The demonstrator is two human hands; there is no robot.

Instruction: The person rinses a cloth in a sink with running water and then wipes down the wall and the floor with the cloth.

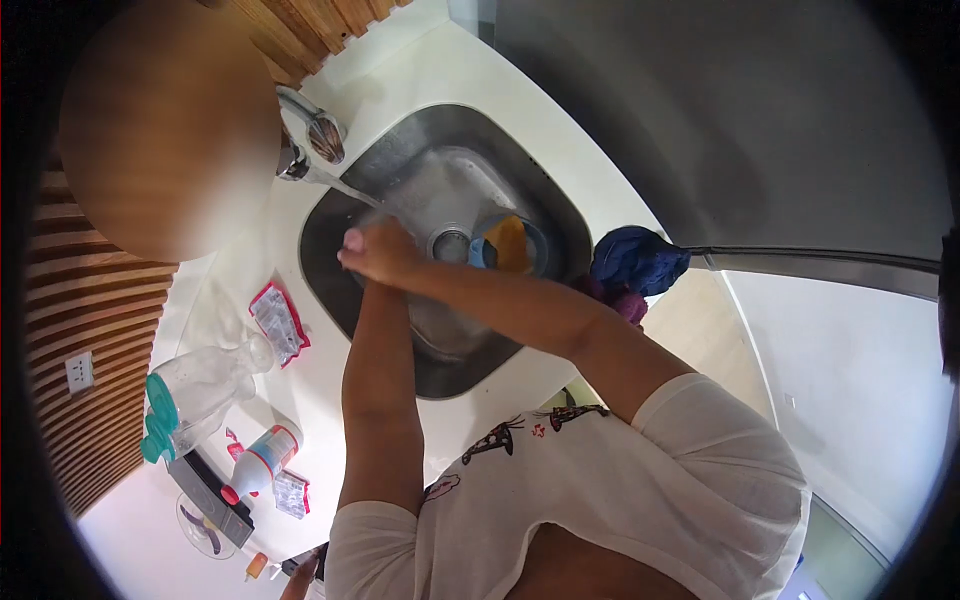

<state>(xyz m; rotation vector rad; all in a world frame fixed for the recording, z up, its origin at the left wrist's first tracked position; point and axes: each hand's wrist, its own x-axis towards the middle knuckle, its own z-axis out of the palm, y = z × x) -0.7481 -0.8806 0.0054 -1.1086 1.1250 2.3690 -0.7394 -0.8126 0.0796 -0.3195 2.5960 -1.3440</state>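
Both of my hands meet over the left part of the steel sink (pixel 325 215), beside the running stream of water (pixel 345 187) from the tap (pixel 293 160). My right hand (pixel 388 250) reaches across and is wrapped over my left hand (pixel 353 242), which is mostly covered. The fingers are blurred, and I cannot make out whether anything lies between them. To the right of the hands, near the drain (pixel 450 244), a blue cup or small bowl (pixel 480 252) rests in the sink with a yellow-orange cloth or sponge (pixel 511 243) in it.
On the white counter, left, are a red-edged packet (pixel 280 322), clear bottles with teal caps (pixel 200 385) and a white bottle with a red cap (pixel 262 462). A blue cloth bundle (pixel 638 262) hangs at the right sink edge. A blurred round shape (pixel 170 130) blocks the upper left.
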